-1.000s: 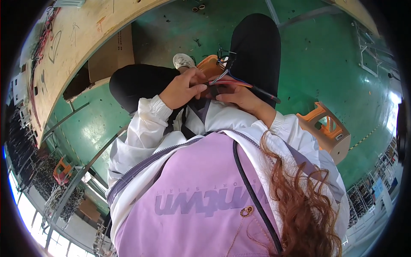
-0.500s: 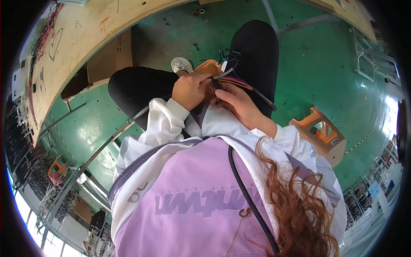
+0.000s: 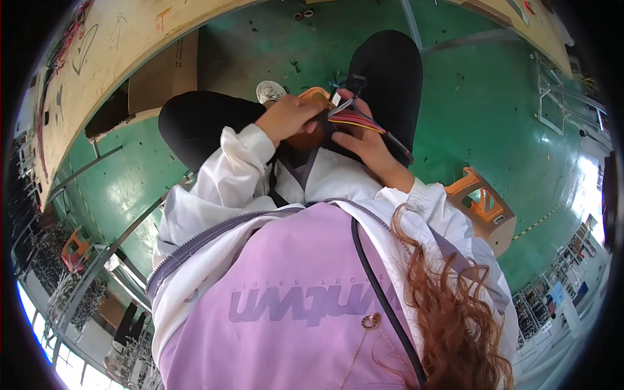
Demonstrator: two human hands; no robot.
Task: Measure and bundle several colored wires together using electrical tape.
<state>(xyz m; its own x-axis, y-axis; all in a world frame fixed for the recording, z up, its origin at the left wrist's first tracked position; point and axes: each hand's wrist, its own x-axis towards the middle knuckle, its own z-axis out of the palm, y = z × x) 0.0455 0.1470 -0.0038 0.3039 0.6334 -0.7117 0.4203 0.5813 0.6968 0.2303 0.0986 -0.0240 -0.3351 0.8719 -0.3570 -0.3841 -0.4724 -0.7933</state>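
A wire harness (image 3: 354,119) with red, yellow, grey and blue wires lies across my lap. Its dark sleeved end (image 3: 398,148) rests by my right thigh. My right hand (image 3: 372,144) curls around the bundle, its thumb on the near side and its fingers reaching up behind the wires. At the wires' left end, my left hand (image 3: 286,119) has bent, closed fingers; what they pinch is hidden. A small white piece (image 3: 336,99) and dark thin wire ends stick out beyond the hands. Just past my left fingers shows an orange curved thing (image 3: 316,92), partly covered.
A wooden table (image 3: 97,58) curves along the far left, with a cardboard box (image 3: 166,78) under it. On the green floor to my right stands a brown stool-like object with an orange frame (image 3: 478,201). Metal rails (image 3: 455,39) cross beyond my knees.
My right hand has opened out and moved up under the wires, its fingers now behind them. My left hand has shifted slightly up and left. The dark piece between the hands no longer shows.
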